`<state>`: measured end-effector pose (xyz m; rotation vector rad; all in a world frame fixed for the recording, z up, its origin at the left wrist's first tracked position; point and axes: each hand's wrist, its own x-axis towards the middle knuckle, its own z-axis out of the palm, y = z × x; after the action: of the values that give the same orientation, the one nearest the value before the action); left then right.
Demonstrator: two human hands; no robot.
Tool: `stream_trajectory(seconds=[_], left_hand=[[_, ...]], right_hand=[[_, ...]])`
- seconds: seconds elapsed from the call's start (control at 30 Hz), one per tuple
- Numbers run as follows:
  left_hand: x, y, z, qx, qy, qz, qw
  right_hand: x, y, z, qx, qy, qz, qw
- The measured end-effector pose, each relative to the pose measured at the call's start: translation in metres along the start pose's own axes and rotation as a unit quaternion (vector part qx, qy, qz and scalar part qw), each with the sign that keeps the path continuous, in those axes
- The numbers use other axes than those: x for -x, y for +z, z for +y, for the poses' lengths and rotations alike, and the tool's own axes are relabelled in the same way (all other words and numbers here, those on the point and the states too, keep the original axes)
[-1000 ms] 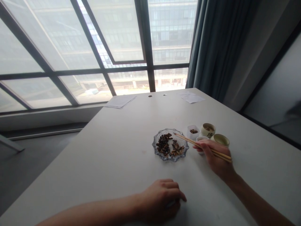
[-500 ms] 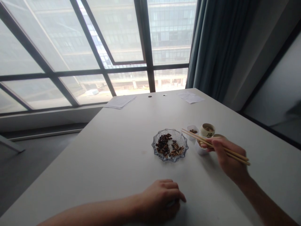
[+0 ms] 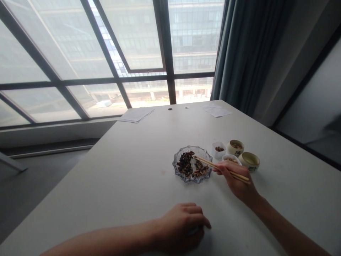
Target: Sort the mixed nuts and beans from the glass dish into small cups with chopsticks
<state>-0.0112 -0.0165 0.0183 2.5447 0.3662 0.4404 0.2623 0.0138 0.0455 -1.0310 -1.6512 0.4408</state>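
Hands: our right hand (image 3: 237, 181) grips chopsticks (image 3: 215, 166), tips over the glass dish (image 3: 174, 165) | our left hand (image 3: 181, 227) lies curled shut, clear of them, on the table (image 3: 106, 177)

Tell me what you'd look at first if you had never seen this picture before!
A big window with dark frames fills the top, with a tall glassy building outside. Below it, on a white table, sits a scalloped clear glass dish of dark brown pieces. Right beside the dish, the right hand holds long thin wooden chopsticks, their tips over the dish.
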Motion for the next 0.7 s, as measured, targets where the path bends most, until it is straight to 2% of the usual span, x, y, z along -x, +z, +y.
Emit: stream_trajectory(seconds=[0.13,0.27,0.37,0.47,0.57,0.63,0.7], left_hand=[[0.0,0.0,0.0,0.002,-0.003,-0.011,1.0],[0.0,0.0,0.0,0.009,-0.011,-0.009,1.0],[0.0,0.0,0.0,0.012,-0.01,-0.003,1.0],[0.0,-0.001,0.0,0.006,-0.007,-0.004,1.0],[-0.001,-0.001,0.002,0.001,-0.012,-0.013,1.0],[-0.001,-0.002,0.003,0.0,-0.012,-0.012,1.0],[-0.001,-0.003,0.003,-0.003,-0.012,-0.008,1.0]], right_hand=[[0.001,-0.02,-0.012,0.006,0.017,0.084,0.996],[0.002,-0.044,-0.015,0.062,0.077,0.202,0.974],[0.002,-0.052,-0.015,0.069,0.101,0.23,0.966],[0.0,-0.049,-0.019,0.065,0.075,0.197,0.975],[-0.006,-0.037,-0.022,0.054,0.017,0.081,0.995],[-0.012,-0.027,-0.022,0.045,-0.015,0.001,0.999],[-0.018,-0.016,-0.017,0.042,-0.037,-0.05,0.997]])
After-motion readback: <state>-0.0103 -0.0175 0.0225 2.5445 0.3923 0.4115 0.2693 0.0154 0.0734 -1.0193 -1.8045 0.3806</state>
